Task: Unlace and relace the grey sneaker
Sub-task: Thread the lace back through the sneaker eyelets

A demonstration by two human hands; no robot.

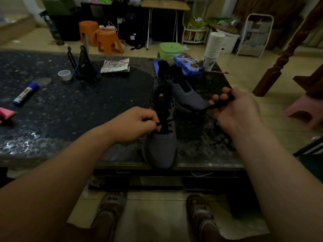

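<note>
A grey sneaker (160, 149) with a black tongue stands at the near edge of the dark table (70, 109), toe toward me. My left hand (136, 124) pinches the black lace (164, 124) at the lower eyelets on the sneaker's left side. My right hand (234, 109) grips the other stretch of lace, pulled out taut to the right of the shoe. A second grey sneaker (185, 95) lies just behind, with no lace visible in its eyelets.
On the table are a blue marker (26, 94), a tape roll (65, 75), a black stand (83, 67), a printed booklet (115, 65), a blue box (187, 64) and stacked paper cups (214, 49). Stools and furniture stand beyond. A wooden post rises at right.
</note>
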